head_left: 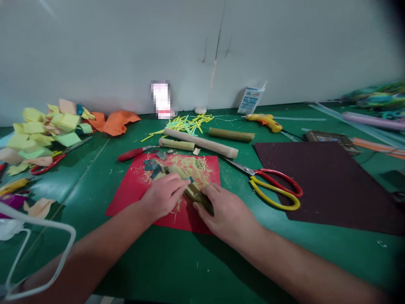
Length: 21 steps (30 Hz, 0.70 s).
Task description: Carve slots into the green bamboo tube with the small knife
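Observation:
My right hand [226, 211] is wrapped round a short bamboo piece [191, 192], which has a pale cut notch and lies at a slant over a red sheet [133, 190]. Pressed against the notch, my left hand [166, 192] is closed in a pinch; a bit of blue-grey sandpaper [190, 180] shows at its fingertips. Torn dark scraps of sandpaper [153, 168] lie just beyond my left hand. Pale bamboo dust [190, 166] and shavings cover much of the sheet. My fingers hide part of the bamboo.
Behind the sheet lie a red-handled knife [131, 153], bamboo lengths [202, 142] and yellow strips [186, 124]. Scissors [275, 185] rest at right on a dark sheet [329, 185], below a yellow glue gun [265, 121]. Folded papers [47, 131] pile up at left.

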Each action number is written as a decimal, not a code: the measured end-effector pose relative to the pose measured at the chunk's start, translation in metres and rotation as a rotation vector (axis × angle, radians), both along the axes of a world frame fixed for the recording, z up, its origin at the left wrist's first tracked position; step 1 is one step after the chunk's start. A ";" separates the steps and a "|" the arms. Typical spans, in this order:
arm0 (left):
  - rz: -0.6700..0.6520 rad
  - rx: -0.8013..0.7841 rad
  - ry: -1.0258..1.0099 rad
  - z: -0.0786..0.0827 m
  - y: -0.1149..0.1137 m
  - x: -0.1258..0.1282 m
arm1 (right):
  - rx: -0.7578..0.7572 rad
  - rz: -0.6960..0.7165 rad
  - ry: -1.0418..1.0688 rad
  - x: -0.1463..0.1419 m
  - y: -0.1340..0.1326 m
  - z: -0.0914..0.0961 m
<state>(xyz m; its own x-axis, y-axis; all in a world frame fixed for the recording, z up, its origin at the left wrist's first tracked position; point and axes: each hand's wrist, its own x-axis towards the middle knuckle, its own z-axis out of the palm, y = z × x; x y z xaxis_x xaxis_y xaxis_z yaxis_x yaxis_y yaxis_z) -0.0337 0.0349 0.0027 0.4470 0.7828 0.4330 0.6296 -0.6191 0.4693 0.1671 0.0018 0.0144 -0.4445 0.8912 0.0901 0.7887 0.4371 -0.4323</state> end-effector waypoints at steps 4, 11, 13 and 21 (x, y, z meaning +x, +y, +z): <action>0.132 0.038 -0.046 -0.001 0.005 -0.006 | 0.002 -0.014 0.006 -0.001 0.001 0.001; 0.069 0.044 -0.009 -0.001 0.006 -0.005 | 0.029 -0.001 -0.002 0.000 0.000 0.000; 0.136 0.078 -0.020 -0.001 0.008 -0.006 | 0.032 -0.013 -0.005 0.001 0.000 0.001; 0.144 0.098 0.001 0.000 0.005 -0.009 | 0.020 -0.005 -0.008 0.001 -0.002 0.003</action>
<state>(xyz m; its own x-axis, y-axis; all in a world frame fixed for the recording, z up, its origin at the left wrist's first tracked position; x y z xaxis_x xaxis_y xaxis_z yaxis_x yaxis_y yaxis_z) -0.0432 0.0395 0.0023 0.3338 0.7927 0.5101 0.7156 -0.5654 0.4102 0.1682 -0.0005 0.0178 -0.4405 0.8916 0.1044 0.7943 0.4413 -0.4176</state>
